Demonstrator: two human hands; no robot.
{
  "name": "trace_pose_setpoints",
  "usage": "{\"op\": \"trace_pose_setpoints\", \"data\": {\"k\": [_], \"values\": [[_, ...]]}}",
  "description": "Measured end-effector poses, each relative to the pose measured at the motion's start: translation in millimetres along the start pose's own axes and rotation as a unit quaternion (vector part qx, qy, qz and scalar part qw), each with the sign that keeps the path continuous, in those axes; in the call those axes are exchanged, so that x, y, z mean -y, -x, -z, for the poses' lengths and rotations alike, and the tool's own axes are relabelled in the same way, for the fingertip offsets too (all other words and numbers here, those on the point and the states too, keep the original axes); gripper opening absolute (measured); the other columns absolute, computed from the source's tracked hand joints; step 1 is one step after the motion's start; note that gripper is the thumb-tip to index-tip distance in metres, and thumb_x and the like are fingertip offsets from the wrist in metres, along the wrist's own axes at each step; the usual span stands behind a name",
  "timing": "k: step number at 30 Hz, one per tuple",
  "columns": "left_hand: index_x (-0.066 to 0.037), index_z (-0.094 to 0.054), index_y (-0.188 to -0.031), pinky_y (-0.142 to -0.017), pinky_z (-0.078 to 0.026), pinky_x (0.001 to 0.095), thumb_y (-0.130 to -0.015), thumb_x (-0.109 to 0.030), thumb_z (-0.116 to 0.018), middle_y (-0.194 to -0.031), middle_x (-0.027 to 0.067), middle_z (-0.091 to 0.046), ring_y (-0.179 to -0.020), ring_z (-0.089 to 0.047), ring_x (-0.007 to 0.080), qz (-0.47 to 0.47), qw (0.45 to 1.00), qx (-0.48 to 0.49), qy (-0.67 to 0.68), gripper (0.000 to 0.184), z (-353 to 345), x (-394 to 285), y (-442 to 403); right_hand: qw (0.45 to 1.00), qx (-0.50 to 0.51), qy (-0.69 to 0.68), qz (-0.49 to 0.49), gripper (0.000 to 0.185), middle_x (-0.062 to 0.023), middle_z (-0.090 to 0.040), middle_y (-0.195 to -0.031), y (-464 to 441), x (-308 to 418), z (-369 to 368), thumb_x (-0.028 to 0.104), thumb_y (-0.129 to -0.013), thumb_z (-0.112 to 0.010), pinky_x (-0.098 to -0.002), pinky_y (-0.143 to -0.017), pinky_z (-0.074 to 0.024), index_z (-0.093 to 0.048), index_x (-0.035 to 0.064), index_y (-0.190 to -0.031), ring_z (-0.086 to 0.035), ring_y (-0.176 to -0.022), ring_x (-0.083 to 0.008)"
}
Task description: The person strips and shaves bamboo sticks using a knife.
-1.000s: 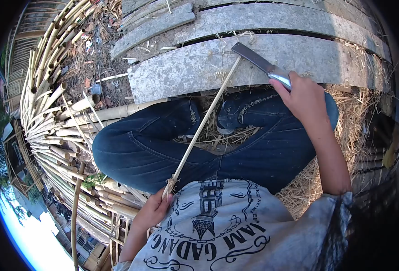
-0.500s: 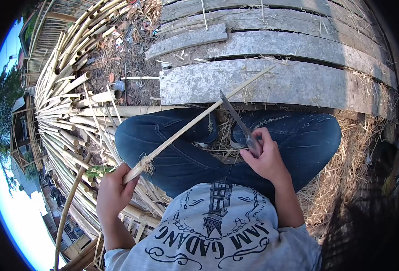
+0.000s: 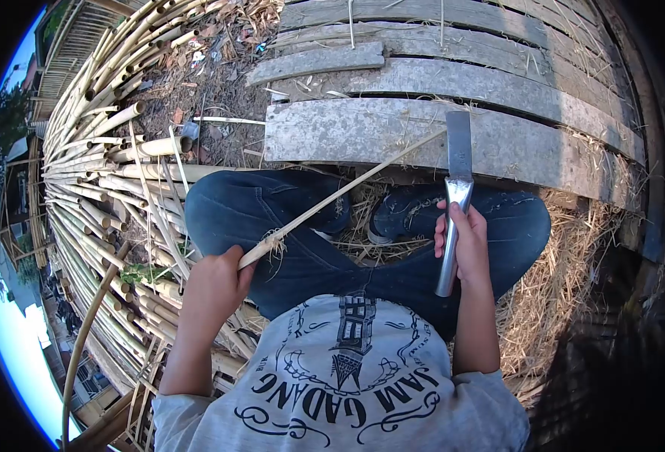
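Note:
My left hand is closed round the near end of a thin bamboo strip, beside a frayed joint. The strip slants up to the right over my crossed legs, and its far end lies over the nearest plank, by the blade. In my right hand is a broad, square-ended knife with a shiny metal handle. Its blade points away from me over the plank, the flat side facing up. My fingers wrap the upper part of the handle, whose rounded butt sticks out below them.
Weathered planks form a platform in front of my legs, with a short loose board on it. Many bamboo poles lie at the left. Shavings are heaped at the right.
The knife has swung from beside the strip to upright in view, farther right, its flat side now showing. My left hand has shifted slightly right and up with the strip.

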State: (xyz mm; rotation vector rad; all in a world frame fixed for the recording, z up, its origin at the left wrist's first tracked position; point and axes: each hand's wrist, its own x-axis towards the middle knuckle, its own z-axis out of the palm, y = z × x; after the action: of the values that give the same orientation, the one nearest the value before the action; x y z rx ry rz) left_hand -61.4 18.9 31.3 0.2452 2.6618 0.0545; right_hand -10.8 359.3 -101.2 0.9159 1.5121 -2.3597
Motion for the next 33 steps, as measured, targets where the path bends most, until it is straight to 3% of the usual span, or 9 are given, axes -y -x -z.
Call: {"op": "trace_pose_setpoints", "data": {"k": [3,7,16,20,24,28,33], "values": [[-0.002,-0.060,-0.079,-0.060,-0.049,0.0516,-0.085,-0.020,-0.069,-0.063,0.0224,-0.060,-0.064,-0.062,0.0432,-0.006,1.000,0.001,-0.018,0.021,-0.2,-0.2,0.6,1.000,-0.005,0.002,-0.029,0.035,-0.0020,-0.053,-0.067,-9.0,10.3,-5.8,0.036,-0.103,-0.049,-0.0236,-0.038,-0.0425,-0.056,0.0029,-0.108,-0.051,-0.048,-0.0079],[-0.001,-0.060,-0.079,-0.060,-0.050,0.0512,-0.084,-0.018,-0.070,-0.063,0.0227,-0.060,-0.063,-0.062,0.0430,-0.023,1.000,-0.002,-0.020,0.020,-3.8,-4.6,-6.4,0.998,0.018,0.030,-0.061,0.034,-0.0013,-0.054,-0.064,-27.7,9.7,-11.2,0.036,-0.103,-0.049,-0.0236,-0.038,-0.0433,-0.056,0.0025,-0.106,-0.051,-0.047,-0.0070],[-0.002,-0.061,-0.077,-0.058,-0.048,0.0505,-0.087,-0.020,-0.069,-0.063,0.0211,-0.060,-0.062,-0.061,0.0419,-0.014,0.999,0.017,-0.031,0.022,3.8,-9.2,-12.5,0.999,-0.011,0.023,-0.033,0.034,-0.0033,-0.051,-0.060,-23.6,-8.4,-30.3,0.036,-0.102,-0.051,-0.0255,-0.037,-0.0429,-0.049,0.0027,-0.096,-0.051,-0.043,-0.0094],[-0.002,-0.061,-0.077,-0.058,-0.048,0.0503,-0.087,-0.021,-0.069,-0.063,0.0210,-0.060,-0.063,-0.061,0.0419,-0.022,0.999,0.023,-0.014,0.023,3.8,-8.1,-15.1,0.990,0.113,0.048,-0.067,0.031,-0.0029,-0.053,-0.061,0.9,-11.0,-47.8,0.033,-0.102,-0.052,-0.0248,-0.039,-0.0427,-0.051,0.0027,-0.095,-0.051,-0.044,-0.0083],[-0.002,-0.061,-0.076,-0.058,-0.047,0.0505,-0.088,-0.022,-0.068,-0.063,0.0215,-0.060,-0.063,-0.061,0.0423,-0.007,0.999,0.017,-0.037,0.024,3.6,-12.5,-11.5,0.986,0.125,0.079,-0.077,0.033,-0.0021,-0.053,-0.062,-9.0,-4.3,-34.6,0.034,-0.102,-0.053,-0.0242,-0.040,-0.0427,-0.053,0.0020,-0.098,-0.051,-0.045,-0.0076],[0.000,-0.062,-0.074,-0.058,-0.046,0.0500,-0.090,-0.025,-0.066,-0.063,0.0231,-0.058,-0.063,-0.059,0.0436,-0.005,0.999,0.038,0.015,0.029,9.1,-9.6,-16.1,0.993,-0.015,0.106,-0.047,0.035,-0.0020,-0.051,-0.060,-41.7,6.8,-7.9,0.039,-0.102,-0.051,-0.0251,-0.036,-0.0415,-0.053,0.0042,-0.098,-0.049,-0.042,-0.0088],[0.003,-0.063,-0.073,-0.057,-0.043,0.0479,-0.094,-0.028,-0.064,-0.062,0.0245,-0.056,-0.062,-0.057,0.0440,0.014,0.984,0.146,0.101,0.038,25.4,-8.3,-35.7,0.993,-0.012,0.109,-0.053,0.034,-0.0024,-0.050,-0.059,-46.4,10.9,-13.4,0.039,-0.102,-0.051,-0.0258,-0.036,-0.0418,-0.051,0.0055,-0.095,-0.049,-0.041,-0.0097]]}}
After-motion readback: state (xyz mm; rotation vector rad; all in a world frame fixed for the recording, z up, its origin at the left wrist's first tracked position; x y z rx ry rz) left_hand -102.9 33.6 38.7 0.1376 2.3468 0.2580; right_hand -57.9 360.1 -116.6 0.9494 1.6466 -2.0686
